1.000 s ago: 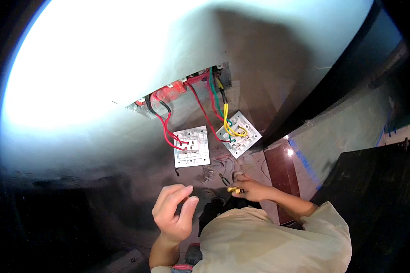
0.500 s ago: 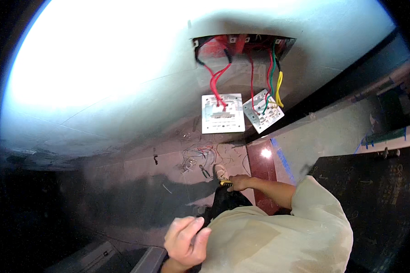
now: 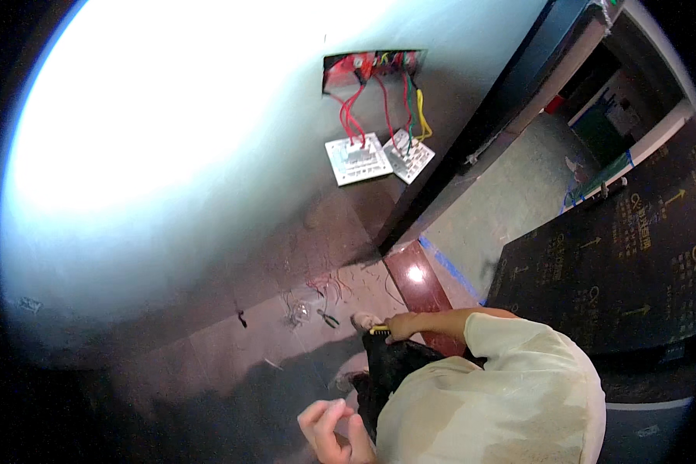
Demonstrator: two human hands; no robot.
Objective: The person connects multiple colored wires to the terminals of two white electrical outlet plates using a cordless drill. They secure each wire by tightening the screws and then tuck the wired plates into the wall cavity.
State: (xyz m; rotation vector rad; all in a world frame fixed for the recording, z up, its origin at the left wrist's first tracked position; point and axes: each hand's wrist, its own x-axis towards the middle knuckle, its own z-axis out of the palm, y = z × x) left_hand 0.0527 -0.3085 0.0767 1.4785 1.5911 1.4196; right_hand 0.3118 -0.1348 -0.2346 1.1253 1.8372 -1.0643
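My right hand (image 3: 404,328) is low beside my leg, closed around a yellow-and-black handled tool (image 3: 380,330) whose kind I cannot make out. Loosely bent, with thumb and fingers apart, my left hand (image 3: 336,435) is in front of my body and nothing shows in it. Neither hand touches the two white switch or socket plates, a left one (image 3: 359,162) and a right one (image 3: 410,158). They hang back side outward from the wall opening (image 3: 340,71). Red wires (image 3: 349,116) run to the left plate; red, green and yellow wires (image 3: 421,116) run to the right plate.
Pliers (image 3: 329,319) lie on the floor near my foot, beside wire scraps (image 3: 329,284) and a clear plastic bag or pack (image 3: 300,312). A dark door frame (image 3: 472,147) stands right of the plates. A black-sheeted door (image 3: 572,271) is at the right, past the reddish threshold (image 3: 433,298).
My view has shifted, so the plates look smaller and more of the doorway shows. My left hand is lower in the picture. The tool stays in my right hand.
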